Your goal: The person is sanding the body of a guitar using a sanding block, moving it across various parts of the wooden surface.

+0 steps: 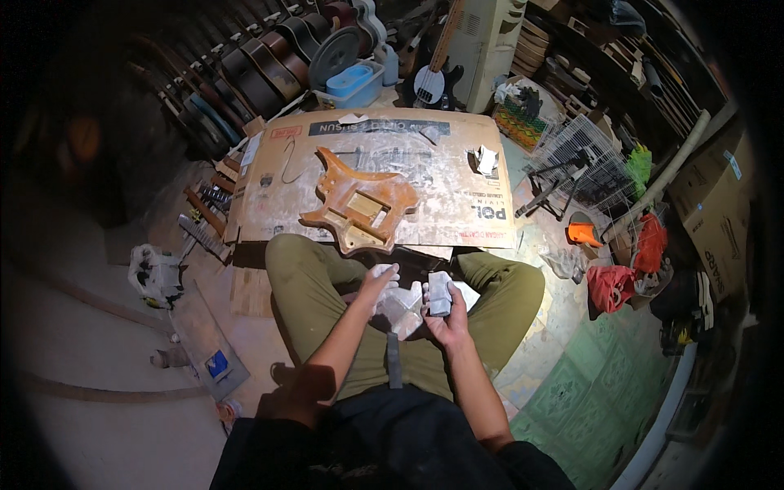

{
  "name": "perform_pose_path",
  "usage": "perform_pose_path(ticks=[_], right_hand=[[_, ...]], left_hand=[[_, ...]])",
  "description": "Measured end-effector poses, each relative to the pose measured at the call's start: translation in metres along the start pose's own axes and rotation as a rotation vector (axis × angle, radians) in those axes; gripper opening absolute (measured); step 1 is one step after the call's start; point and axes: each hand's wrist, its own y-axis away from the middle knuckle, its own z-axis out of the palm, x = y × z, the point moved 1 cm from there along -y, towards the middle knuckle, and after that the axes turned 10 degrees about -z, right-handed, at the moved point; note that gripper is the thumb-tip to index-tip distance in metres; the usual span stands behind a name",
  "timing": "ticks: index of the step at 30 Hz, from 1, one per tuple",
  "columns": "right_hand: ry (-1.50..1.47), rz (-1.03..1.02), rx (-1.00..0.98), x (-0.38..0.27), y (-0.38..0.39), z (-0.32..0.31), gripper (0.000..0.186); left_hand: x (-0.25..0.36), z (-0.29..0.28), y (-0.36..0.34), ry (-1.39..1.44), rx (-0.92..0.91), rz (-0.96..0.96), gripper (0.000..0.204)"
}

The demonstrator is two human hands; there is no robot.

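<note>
Over my lap, my right hand (449,322) grips a grey, dusty block (439,294) that looks like a sanding block, thumb along its right side. A pale folded sheet (467,294) shows just right of that hand. My left hand (378,287) is curled, its fingers white with dust; what it holds, if anything, is hidden. Beside its fingertips hangs a creased, whitish sheet (402,312), perhaps sandpaper. Beyond my knees, an orange-brown wooden electric guitar body (390,196) with routed cavities lies flat on a dusty cardboard sheet (269,204).
A crumpled white piece (486,161) and a thin wire (288,159) lie on the cardboard. Guitars (249,77) line the back left. To the right are a black stand (555,184), a wire basket (588,159) and a red bag (610,287). A white plastic bag (153,275) sits left.
</note>
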Motion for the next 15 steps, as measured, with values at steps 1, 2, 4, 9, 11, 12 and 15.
perform_pose_path(ticks=[1,2,4,9,11,12,15], right_hand=[[-0.012,0.017,-0.051,-0.001,-0.003,0.003,0.038],[-0.021,0.011,-0.038,-0.001,-0.006,0.006,0.038],[0.0,0.0,-0.038,-0.003,-0.01,0.014,0.038],[-0.027,-0.001,-0.082,-0.006,-0.007,0.027,0.039],[-0.046,-0.013,0.013,-0.009,-0.002,0.026,0.041],[-0.032,-0.017,0.032,-0.01,0.0,0.025,0.043],[-0.049,-0.05,-0.077,-0.013,0.001,0.023,0.042]], left_hand=[[-0.001,-0.005,0.001,0.016,0.022,0.025,0.047],[0.0,-0.01,0.002,0.034,0.05,-0.013,0.05],[0.007,-0.015,0.005,0.063,0.081,-0.001,0.051],[0.029,-0.013,0.022,0.128,0.156,-0.009,0.059],[0.033,-0.008,0.032,0.101,0.129,-0.034,0.054],[0.036,-0.005,0.036,0.068,0.099,-0.047,0.054],[0.048,0.002,0.04,-0.018,0.027,-0.086,0.052]])
